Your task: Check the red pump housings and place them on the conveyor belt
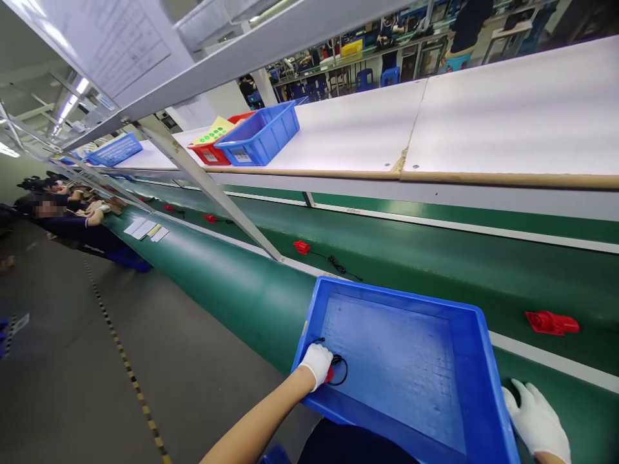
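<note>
A large blue bin (396,354) sits at the edge of the green bench, close to my body. Inside its left end my left hand (316,365), in a white glove, is closed on a red part (329,374) with a coiled black cable (341,370). Most of that part is hidden by the fingers. Outside the bin's right wall is my right hand (536,415), also gloved in white, its thumb and fingers apart and nothing visible between them. The fingertips are near the bin's right rim.
Red parts (552,323), some with black cables, lie spaced along the green belt (435,270) behind the bin. A slanted metal post (207,187) rises at left. Blue (264,135) and red trays stand on the white shelf (358,135). Papers (145,229) and a person (72,212) are far left.
</note>
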Motion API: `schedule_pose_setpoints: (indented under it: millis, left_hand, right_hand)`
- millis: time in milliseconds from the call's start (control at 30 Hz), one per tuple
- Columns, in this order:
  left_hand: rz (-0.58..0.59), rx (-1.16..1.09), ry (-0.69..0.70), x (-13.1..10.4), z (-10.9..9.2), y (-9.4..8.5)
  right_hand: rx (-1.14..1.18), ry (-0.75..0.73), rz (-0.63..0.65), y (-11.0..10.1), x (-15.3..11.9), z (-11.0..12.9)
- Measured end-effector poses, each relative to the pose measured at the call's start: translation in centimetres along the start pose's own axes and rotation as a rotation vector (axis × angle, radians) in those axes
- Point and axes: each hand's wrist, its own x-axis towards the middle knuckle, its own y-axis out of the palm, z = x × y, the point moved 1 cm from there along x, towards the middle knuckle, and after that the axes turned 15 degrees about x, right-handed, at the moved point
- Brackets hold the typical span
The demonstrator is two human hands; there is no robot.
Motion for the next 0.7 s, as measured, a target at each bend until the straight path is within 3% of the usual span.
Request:
schedule_pose_setpoints:
  millis: [67,133,200,233,267,300,367,467,500,600,700]
  left_hand:
    - [-0.02,-0.088,0.021,-0.1,0.7,-1.5]
    - [-0.054,-0.191,0.039,-0.1,1.6,-3.3]
    - [-0.093,-0.298,0.058,-0.3,2.6,-5.4]
    - [-0.112,-0.349,0.075,-0.6,3.0,-6.5]
    - [-0.132,-0.399,0.1,-0.9,3.4,-7.7]
    - [-0.152,-0.447,0.133,-1.5,3.8,-8.9]
    - [-0.192,-0.53,0.218,-3.1,4.4,-11.0]
    - [-0.239,-0.609,0.372,-6.6,5.6,-13.0]
    - [-0.249,-0.657,0.426,-7.8,6.3,-13.2]
    - [-0.21,-1.204,0.526,-10.6,9.7,-12.2]
    - [-0.161,-1.619,0.341,-11.6,14.8,-11.2]
  right_hand:
    - [0.059,0.099,-0.083,-1.7,-2.2,0.6]
    - [0.095,0.18,-0.223,-3.9,-4.0,2.7]
    - [0.14,0.158,-0.331,-5.5,-6.0,6.9]
    - [0.163,0.092,-0.318,-5.7,-7.0,9.6]
    - [0.173,-0.049,-0.231,-5.4,-8.1,12.6]
    - [0.144,-0.211,-0.044,-4.6,-9.3,15.5]
    - [0.139,-0.373,0.193,-2.4,-12.0,20.1]
    - [0.092,-0.507,0.458,1.4,-16.2,23.3]
    - [0.062,-0.514,0.505,2.5,-17.3,23.6]
    - [-0.051,-0.424,0.508,4.7,-19.2,23.5]
    - [-0.129,-0.261,0.41,5.3,-19.5,23.2]
